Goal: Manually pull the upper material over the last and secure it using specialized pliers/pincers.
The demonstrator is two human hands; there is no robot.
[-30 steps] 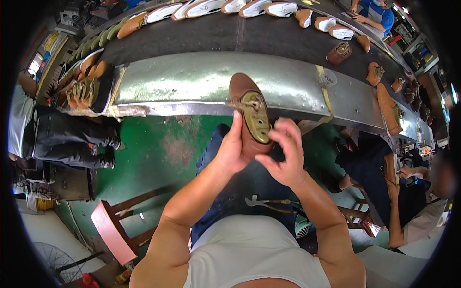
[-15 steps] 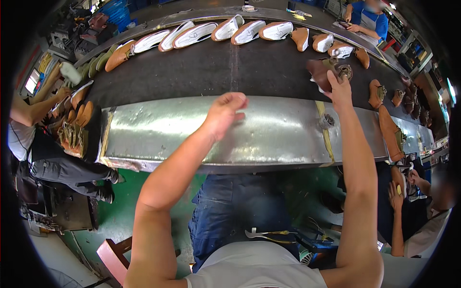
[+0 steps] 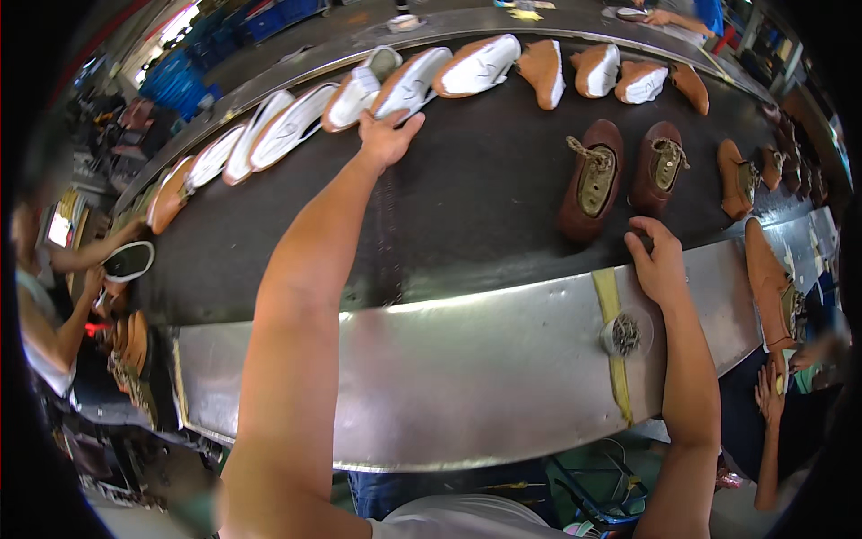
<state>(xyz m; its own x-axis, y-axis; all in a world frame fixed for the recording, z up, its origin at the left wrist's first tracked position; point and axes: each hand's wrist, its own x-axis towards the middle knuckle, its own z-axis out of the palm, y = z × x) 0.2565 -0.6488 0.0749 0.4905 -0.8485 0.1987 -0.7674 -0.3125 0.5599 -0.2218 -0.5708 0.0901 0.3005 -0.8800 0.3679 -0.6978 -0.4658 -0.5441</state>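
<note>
My left hand [image 3: 389, 139] stretches to the far row of tan shoes with white soles. Its fingers are apart at the near end of one tan shoe [image 3: 411, 79], seemingly touching it; no grip shows. Two dark brown lace-up shoes stand upright on the black surface at right: a left one [image 3: 576, 202] and a right one [image 3: 645, 190], both with greenish laces. Just on the near side of the right one, my right hand [image 3: 663, 265] is open and empty, fingers loosely curved.
A clear cup of small metal pieces [image 3: 626, 334] stands on the metal ledge [image 3: 485, 359], beside a yellow strip [image 3: 605, 292]. More tan shoes [image 3: 736, 180] stand at right. At far left a co-worker's hands hold a shoe [image 3: 128, 261]; another person's hand [image 3: 769, 395] is at lower right.
The brown footwear that was in my right hand now stands on the black surface, and that hand has drawn back. My left hand has moved forward to the shoe row. The view has shifted.
</note>
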